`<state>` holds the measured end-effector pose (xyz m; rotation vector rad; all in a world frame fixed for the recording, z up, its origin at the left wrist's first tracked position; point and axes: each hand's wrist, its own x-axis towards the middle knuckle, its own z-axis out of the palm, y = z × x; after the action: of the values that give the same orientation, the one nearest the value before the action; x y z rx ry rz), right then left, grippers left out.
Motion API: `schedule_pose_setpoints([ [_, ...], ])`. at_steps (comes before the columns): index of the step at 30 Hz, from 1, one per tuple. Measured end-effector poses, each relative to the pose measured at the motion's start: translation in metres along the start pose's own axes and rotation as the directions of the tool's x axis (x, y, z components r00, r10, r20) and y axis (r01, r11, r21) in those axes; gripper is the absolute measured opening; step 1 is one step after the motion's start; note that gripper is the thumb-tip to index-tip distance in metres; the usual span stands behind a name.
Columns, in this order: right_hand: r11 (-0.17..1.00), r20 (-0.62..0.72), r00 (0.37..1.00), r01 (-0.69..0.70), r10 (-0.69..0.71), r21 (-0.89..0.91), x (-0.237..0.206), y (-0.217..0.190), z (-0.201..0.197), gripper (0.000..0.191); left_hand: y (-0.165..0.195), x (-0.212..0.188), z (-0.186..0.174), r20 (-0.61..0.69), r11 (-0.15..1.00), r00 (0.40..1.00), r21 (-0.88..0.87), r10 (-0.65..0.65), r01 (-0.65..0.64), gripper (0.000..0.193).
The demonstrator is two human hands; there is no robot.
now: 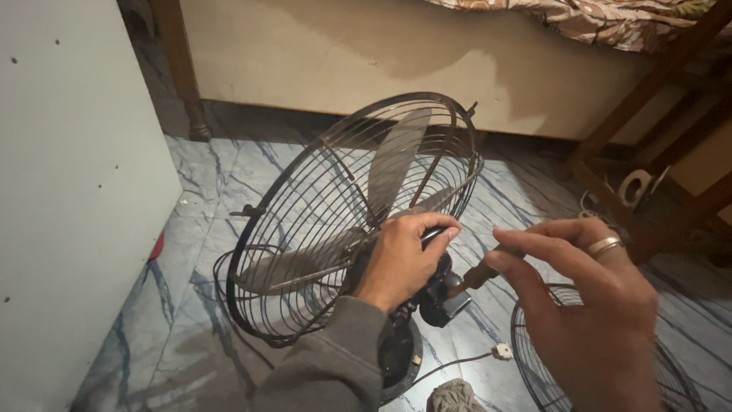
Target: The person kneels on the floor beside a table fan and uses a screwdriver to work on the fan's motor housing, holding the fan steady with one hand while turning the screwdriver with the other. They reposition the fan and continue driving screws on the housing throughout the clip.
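Observation:
A black table fan with a wire rear guard (pixel 320 198) and grey blades (pixel 393 156) stands tilted on the marble floor. My left hand (pixel 400 255) grips the fan's black motor housing (pixel 442 294) from behind. My right hand (pixel 587 305), a ring on one finger, holds a screwdriver with a brown handle (pixel 476 273) whose tip points at the motor housing. The fan's round base (pixel 400 355) sits under my left sleeve.
A second wire guard (pixel 534 358) lies on the floor at the lower right. A cord with a white plug (pixel 501 352) trails by the base. A white panel (pixel 69 191) stands at the left, wooden furniture legs (pixel 633 114) at the right.

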<state>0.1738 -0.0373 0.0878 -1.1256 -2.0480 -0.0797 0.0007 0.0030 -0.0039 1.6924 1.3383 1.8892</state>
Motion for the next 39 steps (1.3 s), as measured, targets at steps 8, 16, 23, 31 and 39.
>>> schedule_pose_setpoints([
  [8,0.993,-0.072,0.992,0.106,-0.103,0.046,-0.0002,-0.003,-0.0003,0.03,-0.002,-0.0001,0.0003,0.039,0.995,0.994,0.007,-0.104,0.104,0.019],
  [16,0.992,-0.07,0.992,0.111,-0.106,0.068,0.0025,-0.0043,0.0012,0.033,-0.0018,0.0001,0.0006,0.031,0.998,0.997,0.005,-0.068,0.068,0.019],
  [23,0.996,-0.082,0.993,0.09,-0.088,0.02,0.0011,-0.0027,0.0015,0.027,-0.0013,-0.0011,0.0005,0.039,0.996,0.995,-0.004,-0.09,0.09,0.02],
  [31,0.982,-0.078,0.982,0.177,-0.173,0.058,-0.0001,-0.0038,-0.0009,0.036,-0.0019,0.0006,0.0026,0.028,0.998,0.997,0.013,-0.066,0.065,0.019],
  [39,0.999,-0.053,0.999,0.008,-0.01,-0.031,0.0009,-0.0028,0.002,0.031,0.0009,-0.0001,0.0006,0.024,0.999,0.999,0.009,-0.046,0.046,0.019],
])
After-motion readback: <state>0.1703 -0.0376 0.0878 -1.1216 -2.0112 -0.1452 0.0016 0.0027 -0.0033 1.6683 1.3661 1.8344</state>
